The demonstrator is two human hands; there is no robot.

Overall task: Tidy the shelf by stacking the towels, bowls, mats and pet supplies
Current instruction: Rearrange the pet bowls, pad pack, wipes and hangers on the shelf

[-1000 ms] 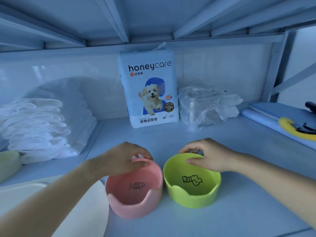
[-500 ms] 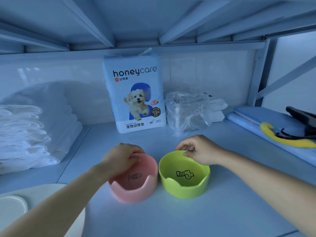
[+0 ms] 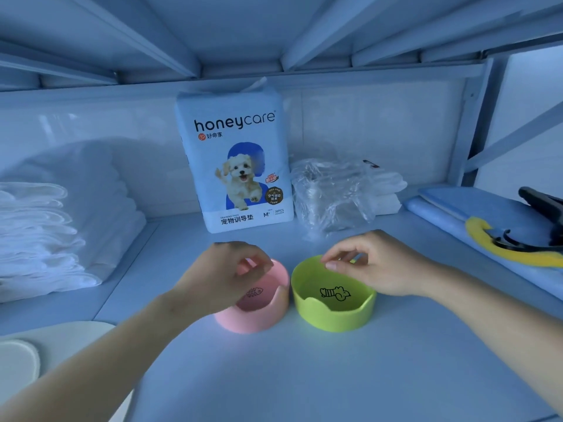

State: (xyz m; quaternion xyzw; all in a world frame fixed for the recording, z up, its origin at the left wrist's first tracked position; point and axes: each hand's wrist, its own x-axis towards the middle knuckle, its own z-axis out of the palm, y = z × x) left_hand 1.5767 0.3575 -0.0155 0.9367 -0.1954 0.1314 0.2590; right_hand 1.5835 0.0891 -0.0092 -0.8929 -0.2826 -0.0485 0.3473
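So, left hand (image 3: 225, 275) curls over the pink bowl (image 3: 259, 316)'s far rim, right hand (image 3: 377, 266) over the green bowl (image 3: 335, 316)'s; can't tell if either actually grips.

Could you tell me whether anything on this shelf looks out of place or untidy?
The crumpled clear plastic bag beside the honeycare pack looks loose and rumpled, and a black and yellow tool lies across the blue mats at the right. The pink bowl and green bowl stand side by side, not yet stacked.
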